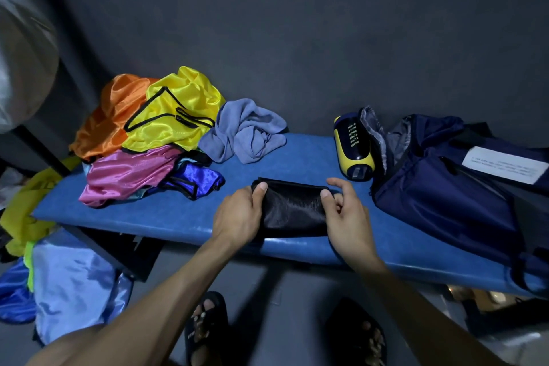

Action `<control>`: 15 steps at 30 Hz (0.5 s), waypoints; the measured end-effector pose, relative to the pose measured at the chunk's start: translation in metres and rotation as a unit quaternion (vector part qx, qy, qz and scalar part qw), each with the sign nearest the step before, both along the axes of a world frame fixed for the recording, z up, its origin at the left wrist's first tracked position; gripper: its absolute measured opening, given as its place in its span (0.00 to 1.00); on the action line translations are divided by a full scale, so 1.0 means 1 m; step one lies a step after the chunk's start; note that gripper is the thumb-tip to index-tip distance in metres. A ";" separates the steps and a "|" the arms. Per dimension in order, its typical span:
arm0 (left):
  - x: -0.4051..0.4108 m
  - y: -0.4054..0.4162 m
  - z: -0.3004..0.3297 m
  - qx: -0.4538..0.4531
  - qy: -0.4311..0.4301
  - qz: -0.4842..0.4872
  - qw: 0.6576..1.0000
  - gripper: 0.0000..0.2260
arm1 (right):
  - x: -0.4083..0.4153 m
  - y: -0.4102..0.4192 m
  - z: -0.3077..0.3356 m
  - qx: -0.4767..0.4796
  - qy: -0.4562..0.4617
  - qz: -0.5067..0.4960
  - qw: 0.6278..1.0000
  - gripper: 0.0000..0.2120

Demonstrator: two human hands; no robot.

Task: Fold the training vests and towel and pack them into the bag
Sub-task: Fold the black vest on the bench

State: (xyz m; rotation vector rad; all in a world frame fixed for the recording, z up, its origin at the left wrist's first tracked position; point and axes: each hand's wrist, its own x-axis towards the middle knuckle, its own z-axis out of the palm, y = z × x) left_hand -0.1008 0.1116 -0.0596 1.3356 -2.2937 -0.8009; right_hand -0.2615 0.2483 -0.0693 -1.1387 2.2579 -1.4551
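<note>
Bag [439, 187] agape, bottle [355, 147] at mouth

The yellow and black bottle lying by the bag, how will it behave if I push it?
The bottle lies on its side and looks cylindrical, so it would probably roll across the smooth blue bench. It looks rigid, unlike the vests. The navy bag beside it would likely stop it rolling rightward.
</note>
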 end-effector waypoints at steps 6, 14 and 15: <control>-0.002 -0.005 0.002 0.013 -0.004 0.011 1.000 0.25 | -0.010 -0.015 -0.010 -0.024 0.029 -0.009 0.999 0.09; -0.019 -0.022 0.010 -0.013 -0.175 -0.001 0.985 0.27 | -0.024 -0.027 -0.015 0.034 0.117 -0.028 0.992 0.06; -0.020 -0.022 0.012 -0.034 -0.205 -0.001 0.978 0.28 | -0.025 -0.029 -0.016 0.044 0.129 -0.027 0.990 0.07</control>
